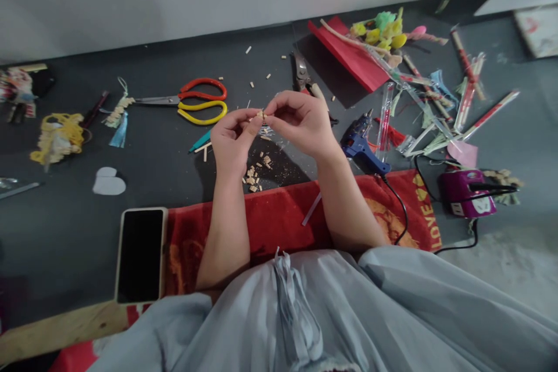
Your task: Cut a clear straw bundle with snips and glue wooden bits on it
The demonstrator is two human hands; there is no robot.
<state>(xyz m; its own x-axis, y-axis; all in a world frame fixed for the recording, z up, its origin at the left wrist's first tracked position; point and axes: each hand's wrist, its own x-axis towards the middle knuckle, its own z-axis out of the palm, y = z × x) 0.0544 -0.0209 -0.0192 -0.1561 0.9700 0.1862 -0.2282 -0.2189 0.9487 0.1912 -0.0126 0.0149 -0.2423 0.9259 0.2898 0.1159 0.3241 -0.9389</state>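
My left hand (234, 136) and my right hand (300, 119) meet over the middle of the dark table. Between the fingertips of both is a small pale wooden piece (261, 115), pinched from either side; its exact shape is too small to make out. Under and just in front of my hands lies a loose heap of pale wooden bits (253, 177) with fine crumbs around it. A teal pen-like tool (201, 140) and thin pale sticks (205, 153) rest beside my left hand. Pliers (301, 72) lie beyond my right hand, partly covered by it.
Scissors (203, 97) with red and yellow handles lie left. On the right are a blue glue gun (364, 144), wrapped sticks (468, 84), red paper (349, 55) and a purple power socket (468, 192) with cords. A phone (140, 256) and red towel (279, 215) lie nearest me.
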